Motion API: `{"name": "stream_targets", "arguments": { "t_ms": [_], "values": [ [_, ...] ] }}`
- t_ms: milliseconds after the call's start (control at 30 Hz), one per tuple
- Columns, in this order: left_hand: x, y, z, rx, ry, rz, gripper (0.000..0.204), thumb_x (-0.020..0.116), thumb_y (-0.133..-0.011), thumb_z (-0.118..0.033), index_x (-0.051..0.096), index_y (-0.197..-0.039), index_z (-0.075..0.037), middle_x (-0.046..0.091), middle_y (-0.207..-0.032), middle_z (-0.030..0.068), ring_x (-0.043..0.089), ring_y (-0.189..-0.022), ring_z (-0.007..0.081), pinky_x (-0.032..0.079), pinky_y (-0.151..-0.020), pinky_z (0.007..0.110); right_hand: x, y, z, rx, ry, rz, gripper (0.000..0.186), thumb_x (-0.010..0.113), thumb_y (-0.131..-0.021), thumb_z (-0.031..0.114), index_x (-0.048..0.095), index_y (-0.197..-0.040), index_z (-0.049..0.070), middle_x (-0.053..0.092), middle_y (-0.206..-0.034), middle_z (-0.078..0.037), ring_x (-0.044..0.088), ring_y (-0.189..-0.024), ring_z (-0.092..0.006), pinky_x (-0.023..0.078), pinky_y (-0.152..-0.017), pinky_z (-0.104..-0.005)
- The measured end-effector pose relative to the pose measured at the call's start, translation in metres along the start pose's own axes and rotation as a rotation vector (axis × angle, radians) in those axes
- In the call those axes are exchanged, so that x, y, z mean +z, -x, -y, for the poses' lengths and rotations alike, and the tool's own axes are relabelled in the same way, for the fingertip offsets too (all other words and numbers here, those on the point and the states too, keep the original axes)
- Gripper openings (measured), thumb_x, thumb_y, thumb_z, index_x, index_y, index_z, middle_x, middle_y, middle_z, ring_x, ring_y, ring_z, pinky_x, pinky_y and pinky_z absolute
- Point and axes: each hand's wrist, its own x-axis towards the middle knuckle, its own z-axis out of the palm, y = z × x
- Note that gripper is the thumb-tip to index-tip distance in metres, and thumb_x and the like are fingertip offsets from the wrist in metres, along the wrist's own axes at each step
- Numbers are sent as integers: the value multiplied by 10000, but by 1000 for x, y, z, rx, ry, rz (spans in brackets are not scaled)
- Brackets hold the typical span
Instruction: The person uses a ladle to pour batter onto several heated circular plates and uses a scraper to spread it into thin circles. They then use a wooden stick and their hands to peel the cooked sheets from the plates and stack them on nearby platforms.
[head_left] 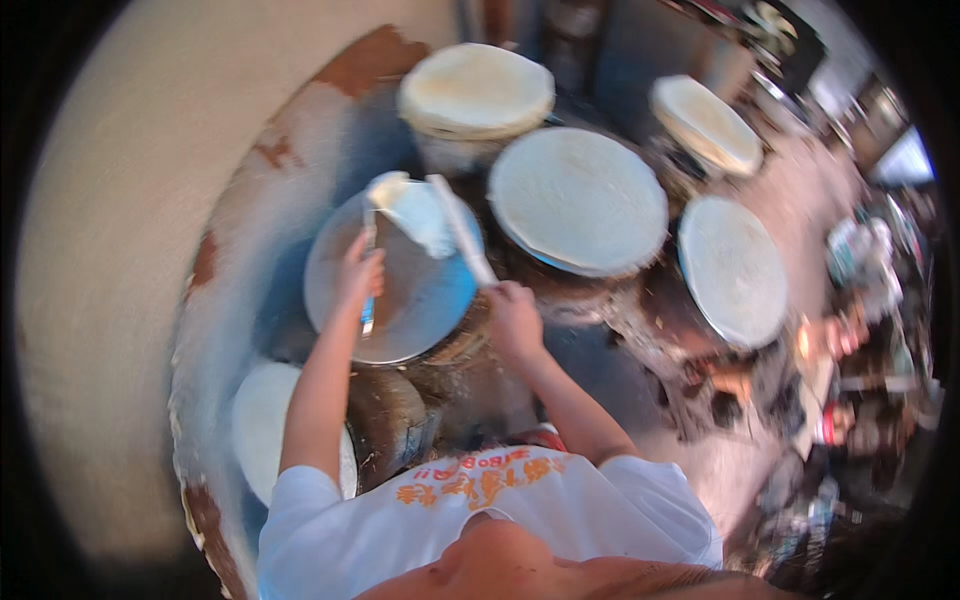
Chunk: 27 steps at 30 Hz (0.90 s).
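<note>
A round griddle [395,315] lies in front of me, a little left of the middle. On its far side a pale, thin pancake [418,220] is bunched or folded over. My left hand [360,274] is closed around a slim scraper-like tool with a blue handle [368,317]; its far end meets the left edge of the pancake. In my right hand [514,318] is a long, flat pale stick [462,230], tilted up and leftward beside the pancake's right edge. Blur hides whether the stick touches it.
Pale round sheets cover several other griddles: one at the back [476,92], one right of mine [578,200], a farther one [706,125], one at right [733,272] and one near my left arm [268,430]. A worn curved ledge [225,330] borders the left. Blurred clutter fills the right.
</note>
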Motion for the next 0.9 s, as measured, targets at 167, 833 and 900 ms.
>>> {"name": "stream_targets", "arguments": {
  "t_ms": [167,833,900],
  "values": [
    [-25,-6,21,54,-168,-59,543,572,-899,-117,397,-1401,-229,521,-602,-5,356,-362,60,286,-319,230,50,-35,22,-83,112,106,333,513,-793,40,637,-1096,100,567,-1136,-116,544,-1055,-308,489,-862,-385],
    [-106,66,59,155,-662,-360,546,564,-874,-70,449,-1383,-232,609,-1233,82,540,-475,147,455,-458,298,55,-79,53,-406,137,116,324,530,-747,48,660,-1040,98,616,-1053,-76,539,-1012,-310,501,-791,-411],
    [-114,70,77,322,-779,-434,550,564,-876,-78,443,-1386,-243,609,-1233,83,507,-450,133,435,-430,291,32,-86,50,-435,263,136,298,537,-736,51,660,-1005,90,617,-1006,-68,543,-965,-310,508,-754,-394]
  ]
}}
